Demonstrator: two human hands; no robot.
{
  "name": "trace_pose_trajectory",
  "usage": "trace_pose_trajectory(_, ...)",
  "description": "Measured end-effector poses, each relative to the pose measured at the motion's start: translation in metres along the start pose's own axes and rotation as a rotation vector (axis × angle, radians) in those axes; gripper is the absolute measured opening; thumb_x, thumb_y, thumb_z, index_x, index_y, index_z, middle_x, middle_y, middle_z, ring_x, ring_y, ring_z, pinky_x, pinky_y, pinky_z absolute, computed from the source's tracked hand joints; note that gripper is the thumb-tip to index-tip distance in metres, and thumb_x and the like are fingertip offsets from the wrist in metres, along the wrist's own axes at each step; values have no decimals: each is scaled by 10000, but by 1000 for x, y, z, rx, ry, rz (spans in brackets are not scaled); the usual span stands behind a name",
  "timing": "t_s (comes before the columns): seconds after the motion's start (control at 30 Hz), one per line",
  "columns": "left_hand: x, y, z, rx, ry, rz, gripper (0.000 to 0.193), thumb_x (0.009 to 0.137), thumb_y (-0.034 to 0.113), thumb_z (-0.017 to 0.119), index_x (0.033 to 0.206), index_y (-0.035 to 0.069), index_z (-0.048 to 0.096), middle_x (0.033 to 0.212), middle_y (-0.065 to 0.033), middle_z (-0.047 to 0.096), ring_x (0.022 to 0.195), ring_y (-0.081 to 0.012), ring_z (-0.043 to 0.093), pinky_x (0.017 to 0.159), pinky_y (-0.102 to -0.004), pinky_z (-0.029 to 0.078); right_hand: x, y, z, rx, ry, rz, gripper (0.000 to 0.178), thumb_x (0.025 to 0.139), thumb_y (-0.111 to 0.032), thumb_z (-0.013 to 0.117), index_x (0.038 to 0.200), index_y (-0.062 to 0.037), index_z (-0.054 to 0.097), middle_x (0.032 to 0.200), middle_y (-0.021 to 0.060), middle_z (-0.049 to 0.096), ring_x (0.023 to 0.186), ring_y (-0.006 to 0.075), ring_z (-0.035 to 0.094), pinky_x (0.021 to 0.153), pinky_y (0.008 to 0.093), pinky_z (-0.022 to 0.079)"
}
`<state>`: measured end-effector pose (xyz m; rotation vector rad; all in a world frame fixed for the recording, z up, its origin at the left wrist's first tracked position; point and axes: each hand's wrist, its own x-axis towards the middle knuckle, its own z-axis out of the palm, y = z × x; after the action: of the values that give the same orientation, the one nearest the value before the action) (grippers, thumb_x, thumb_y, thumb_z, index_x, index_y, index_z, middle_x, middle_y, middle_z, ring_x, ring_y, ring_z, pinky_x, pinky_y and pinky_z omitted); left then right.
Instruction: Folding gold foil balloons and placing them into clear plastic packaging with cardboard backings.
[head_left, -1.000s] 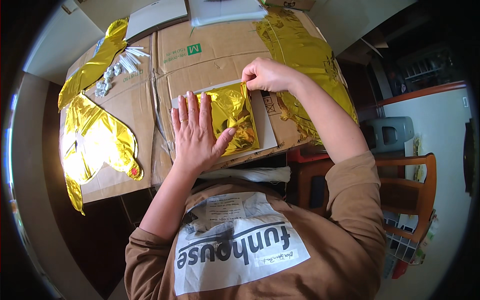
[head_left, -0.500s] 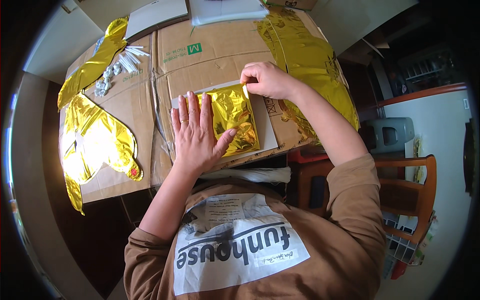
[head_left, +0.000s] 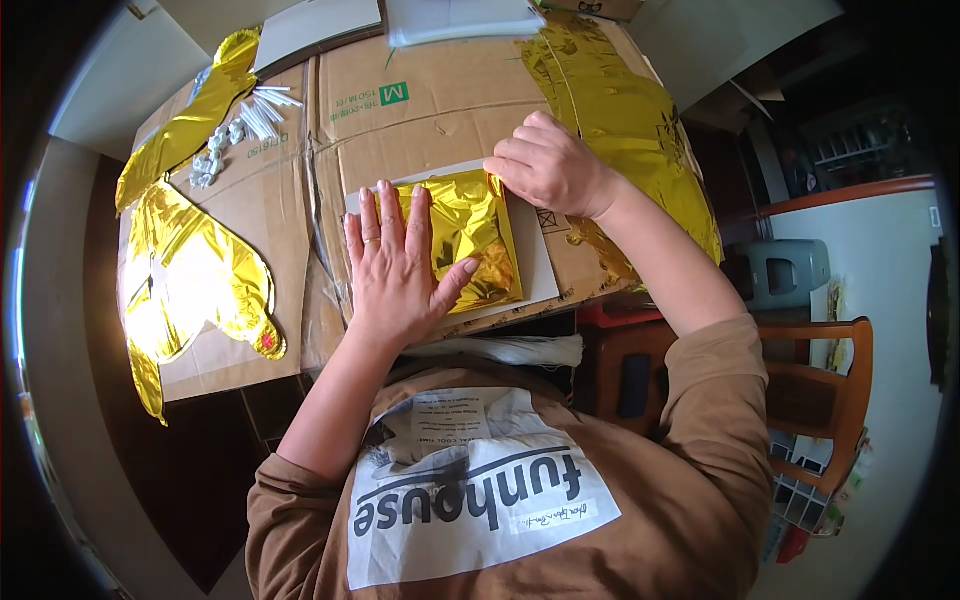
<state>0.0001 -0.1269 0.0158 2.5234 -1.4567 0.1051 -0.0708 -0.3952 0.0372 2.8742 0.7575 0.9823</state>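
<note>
Foil (head_left: pixel 465 225) lies partly under our spread left hand (head_left: pixel 393 262); our right hand (head_left: pixel 553 168) has rolled over, grip clamped on the foil's corner, edge work seemingly unfinished.

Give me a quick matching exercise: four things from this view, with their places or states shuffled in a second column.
Things:
1. left hand
2. right hand
3. white sticks
4. white sheet

Places or states:
A. partly showing beneath the gold foil square
B. palm down, spread over the foil's left side
C. lying in a loose bunch on the cardboard
D. curled closed at the foil's far right corner

Pairs: 1-B, 2-D, 3-C, 4-A
</note>
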Motion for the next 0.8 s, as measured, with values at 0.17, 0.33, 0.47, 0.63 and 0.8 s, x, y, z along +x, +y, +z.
trace_pose_trajectory(0.17, 0, 0, -1, -4, 3, -1, 953, 945, 729, 408, 1578, 30, 270, 1605, -343, 208, 1511, -493, 159, 1215, -577, 80, -4, -2, -1, -136, -66, -72, 136, 809, -68, 669, 923, -12, 715, 821, 33, 636, 688, 163, 574, 694, 318, 446)
trace_pose_trajectory(0.33, 0, -1, 1, -20, -3, 6, 957, 942, 745, 387, 1569, 28, 298, 1603, -346, 197, 1512, -505, 131, 1208, -605, 84, -4, -5, -2, -216, -90, -139, 184, 800, -72, 661, 951, 13, 721, 880, 55, 673, 704, 167, 584, 720, 309, 460)
trace_pose_trajectory(0.47, -1, -1, 1, -22, -7, 4, 955, 944, 741, 387, 1573, 29, 288, 1603, -348, 193, 1515, -502, 121, 1209, -605, 78, -5, -9, -8, -247, -210, -107, 252, 805, -89, 659, 1018, 25, 726, 1004, 94, 707, 765, 177, 599, 796, 328, 468)
trace_pose_trajectory(0.63, -2, -3, 3, -23, 5, 5, 946, 948, 724, 403, 1577, 30, 274, 1606, -348, 185, 1517, -499, 119, 1211, -598, 69, 4, -26, -32, -115, -280, 218, 476, 878, -243, 630, 1264, 35, 625, 1272, 165, 646, 1004, 255, 612, 974, 418, 431)
trace_pose_trajectory(0.8, -1, -2, 3, -17, 11, 10, 933, 949, 704, 428, 1581, 36, 269, 1610, -344, 187, 1519, -490, 134, 1215, -579, 65, 9, -91, -24, 78, -437, 539, 772, 1046, -520, 383, 1567, 31, 236, 1630, 225, 259, 1531, 360, 212, 1248, 510, 131)
